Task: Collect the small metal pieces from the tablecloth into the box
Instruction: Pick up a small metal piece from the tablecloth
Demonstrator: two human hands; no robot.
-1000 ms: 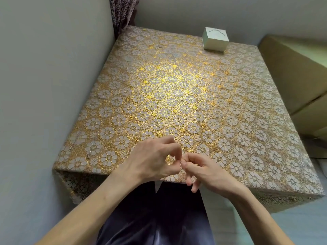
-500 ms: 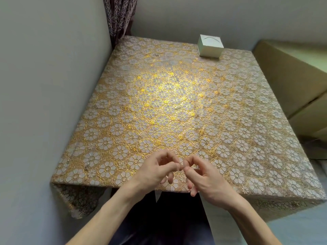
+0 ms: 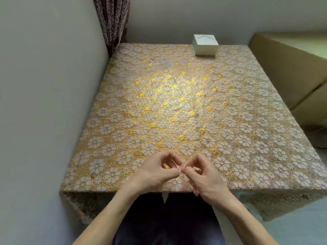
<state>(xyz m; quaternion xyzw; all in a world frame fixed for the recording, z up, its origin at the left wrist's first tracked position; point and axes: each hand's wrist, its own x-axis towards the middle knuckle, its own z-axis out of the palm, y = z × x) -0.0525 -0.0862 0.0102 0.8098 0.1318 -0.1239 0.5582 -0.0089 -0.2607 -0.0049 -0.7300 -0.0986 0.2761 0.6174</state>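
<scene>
A gold tablecloth point(image 3: 177, 103) with a white flower pattern covers the table. A small white box point(image 3: 205, 44) stands at its far edge, closed as far as I can see. My left hand point(image 3: 159, 171) and my right hand point(image 3: 201, 171) meet over the near edge, fingers curled, and their fingertips pinch a tiny metal piece point(image 3: 182, 171) between them. A few small dark specks that may be metal pieces lie on the cloth, one near the left front point(image 3: 92, 173) and one right of centre point(image 3: 208, 141).
A grey wall runs along the table's left side, with a dark curtain point(image 3: 113, 20) in the far corner. An olive cushioned seat point(image 3: 292, 68) stands to the right. The cloth hangs over the near edge above my dark-clothed lap.
The camera has tilted up and the table now sits lower in view. Both hands have stayed together at the near edge, fingertips still joined.
</scene>
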